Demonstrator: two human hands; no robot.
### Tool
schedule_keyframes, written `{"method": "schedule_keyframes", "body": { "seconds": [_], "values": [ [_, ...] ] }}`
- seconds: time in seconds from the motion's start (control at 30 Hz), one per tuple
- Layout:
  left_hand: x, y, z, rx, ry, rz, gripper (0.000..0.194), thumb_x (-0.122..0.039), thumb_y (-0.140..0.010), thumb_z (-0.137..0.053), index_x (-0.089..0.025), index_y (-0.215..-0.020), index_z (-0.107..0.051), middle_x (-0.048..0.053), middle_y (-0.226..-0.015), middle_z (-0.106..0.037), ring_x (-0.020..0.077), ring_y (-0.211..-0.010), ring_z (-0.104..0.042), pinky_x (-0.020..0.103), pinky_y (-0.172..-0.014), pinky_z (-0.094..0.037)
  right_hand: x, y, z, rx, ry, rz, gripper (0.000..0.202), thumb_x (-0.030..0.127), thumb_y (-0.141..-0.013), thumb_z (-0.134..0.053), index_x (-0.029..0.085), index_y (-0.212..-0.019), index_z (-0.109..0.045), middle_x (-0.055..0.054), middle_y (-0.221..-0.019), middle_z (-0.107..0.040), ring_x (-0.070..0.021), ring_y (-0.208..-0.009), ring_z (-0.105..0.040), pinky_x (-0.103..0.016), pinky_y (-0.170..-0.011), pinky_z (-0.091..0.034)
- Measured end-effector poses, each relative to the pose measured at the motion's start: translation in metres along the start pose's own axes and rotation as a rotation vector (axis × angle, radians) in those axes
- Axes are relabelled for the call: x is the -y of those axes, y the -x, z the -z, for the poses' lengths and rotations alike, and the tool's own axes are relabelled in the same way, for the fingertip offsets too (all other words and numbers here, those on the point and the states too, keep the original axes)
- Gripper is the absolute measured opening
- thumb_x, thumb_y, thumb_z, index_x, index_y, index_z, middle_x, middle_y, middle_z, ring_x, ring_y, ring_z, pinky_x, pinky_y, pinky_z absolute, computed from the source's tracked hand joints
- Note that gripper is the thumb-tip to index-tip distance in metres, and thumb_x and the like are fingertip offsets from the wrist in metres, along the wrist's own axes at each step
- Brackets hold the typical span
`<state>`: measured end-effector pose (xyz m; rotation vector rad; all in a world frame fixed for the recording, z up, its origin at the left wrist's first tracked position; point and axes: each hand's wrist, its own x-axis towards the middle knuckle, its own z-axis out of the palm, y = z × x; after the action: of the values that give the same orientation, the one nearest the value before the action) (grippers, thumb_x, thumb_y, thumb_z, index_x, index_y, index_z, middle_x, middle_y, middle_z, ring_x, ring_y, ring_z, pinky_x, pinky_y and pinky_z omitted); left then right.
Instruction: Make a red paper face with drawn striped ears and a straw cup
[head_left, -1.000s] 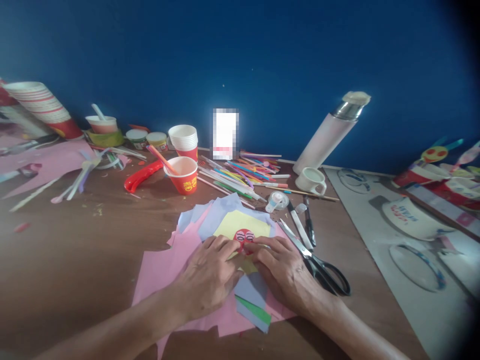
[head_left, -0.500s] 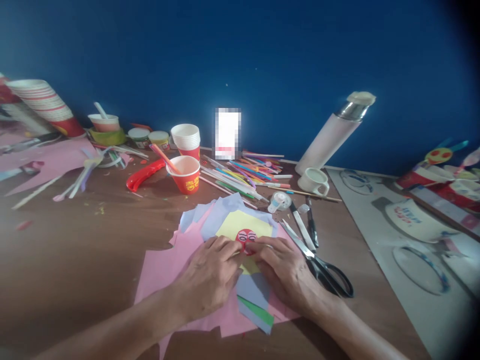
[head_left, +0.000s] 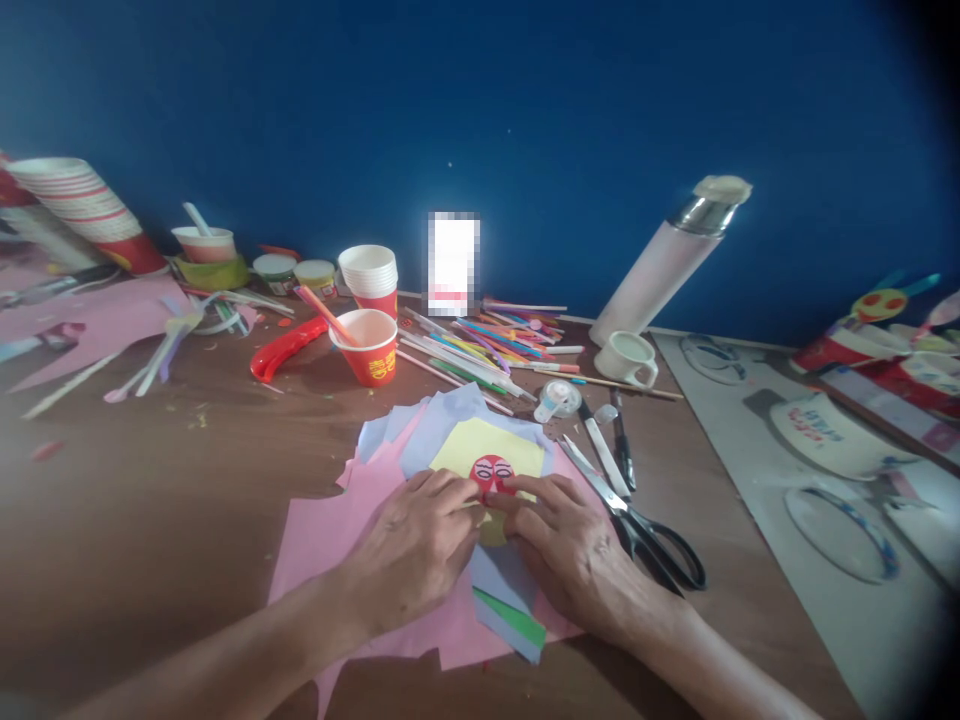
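A round red paper face point(head_left: 491, 466) with drawn-on eyes lies over a pale yellow sheet point(head_left: 459, 448). My left hand point(head_left: 427, 530) is closed, its fingertips pinching the lower left edge of the face. From the right, my right hand point(head_left: 559, 525) has its fingers bent and pressed onto the face's lower part, which they cover. Beneath the yellow sheet are lilac paper point(head_left: 504, 578), pink paper point(head_left: 311, 535) and a green strip point(head_left: 514, 617). Black-handled scissors point(head_left: 637, 525) lie open beside my right hand.
A red paper cup point(head_left: 371, 355), a red curved handle point(head_left: 285, 350) and a heap of coloured straws and pens point(head_left: 487, 350) stand ahead. A tape dispenser point(head_left: 557, 400), white mug point(head_left: 628, 360) and tilted thermos point(head_left: 656, 270) are to the right. Stacked cups point(head_left: 86, 210) lean at far left.
My right hand's fingers have shifted slightly and spread a little, showing more of the red face's upper part. My left hand stays almost in place.
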<state>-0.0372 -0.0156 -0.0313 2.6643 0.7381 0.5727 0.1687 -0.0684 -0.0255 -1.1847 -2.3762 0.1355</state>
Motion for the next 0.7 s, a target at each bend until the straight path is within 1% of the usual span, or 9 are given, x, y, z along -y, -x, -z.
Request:
{"method": "schedule_keyframes", "body": {
  "seconds": [0.13, 0.23, 0.37, 0.47, 0.57, 0.7],
  "values": [
    [0.001, -0.0002, 0.0006, -0.01, 0.011, -0.007, 0.021, -0.015, -0.092, -0.042, -0.017, -0.089, -0.063, 0.007, -0.091, -0.06, 0.0195, -0.091, -0.056, 0.035, -0.08, -0.047, 0.0012, 0.0004, 0.0026, -0.019, -0.045, -0.018, 0.018, 0.006, -0.085, -0.044, 0.019, -0.092, -0.053, -0.01, -0.11, -0.067, -0.0217, -0.115, -0.054, -0.038, -0.088, -0.045],
    [0.0013, -0.0004, 0.0006, -0.014, 0.016, -0.008, 0.022, -0.014, -0.092, -0.041, -0.017, -0.089, -0.062, 0.007, -0.089, -0.061, 0.0192, -0.089, -0.057, 0.035, -0.079, -0.047, 0.0022, 0.0001, 0.0021, -0.005, -0.025, -0.007, 0.02, 0.005, -0.085, -0.043, 0.019, -0.092, -0.055, -0.009, -0.107, -0.068, -0.0222, -0.112, -0.055, -0.039, -0.087, -0.044],
    [0.0009, -0.0011, 0.0003, -0.032, 0.015, -0.014, 0.024, -0.015, -0.093, -0.039, -0.017, -0.088, -0.062, 0.007, -0.088, -0.061, 0.0187, -0.087, -0.057, 0.034, -0.078, -0.047, 0.004, -0.0001, 0.0009, 0.038, 0.004, 0.007, 0.025, 0.004, -0.083, -0.044, 0.019, -0.099, -0.057, -0.007, -0.103, -0.069, -0.022, -0.106, -0.058, -0.039, -0.087, -0.044],
    [0.0004, -0.0017, 0.0004, -0.039, 0.017, -0.016, 0.025, -0.015, -0.094, -0.038, -0.017, -0.086, -0.062, 0.007, -0.087, -0.061, 0.0185, -0.086, -0.057, 0.034, -0.076, -0.047, 0.0057, -0.0009, 0.0035, 0.027, -0.008, 0.004, 0.023, 0.007, -0.085, -0.044, 0.02, -0.099, -0.057, -0.008, -0.104, -0.068, -0.021, -0.105, -0.058, -0.038, -0.087, -0.044],
    [0.0004, -0.0017, 0.0005, -0.039, 0.026, -0.016, 0.025, -0.015, -0.094, -0.037, -0.017, -0.086, -0.062, 0.007, -0.086, -0.061, 0.0183, -0.085, -0.057, 0.034, -0.076, -0.047, 0.0063, -0.002, 0.0066, 0.024, -0.029, -0.004, 0.023, 0.007, -0.085, -0.045, 0.02, -0.099, -0.057, -0.007, -0.099, -0.069, -0.0207, -0.102, -0.06, -0.038, -0.087, -0.045],
    [0.0009, -0.0011, 0.0008, -0.029, 0.038, -0.006, 0.024, -0.017, -0.094, -0.038, -0.017, -0.087, -0.062, 0.006, -0.088, -0.061, 0.0187, -0.086, -0.056, 0.034, -0.077, -0.047, 0.0044, -0.0023, 0.0077, -0.04, -0.068, -0.013, 0.02, 0.008, -0.085, -0.044, 0.019, -0.095, -0.057, -0.009, -0.099, -0.068, -0.0211, -0.103, -0.059, -0.038, -0.086, -0.045]
  ]
}}
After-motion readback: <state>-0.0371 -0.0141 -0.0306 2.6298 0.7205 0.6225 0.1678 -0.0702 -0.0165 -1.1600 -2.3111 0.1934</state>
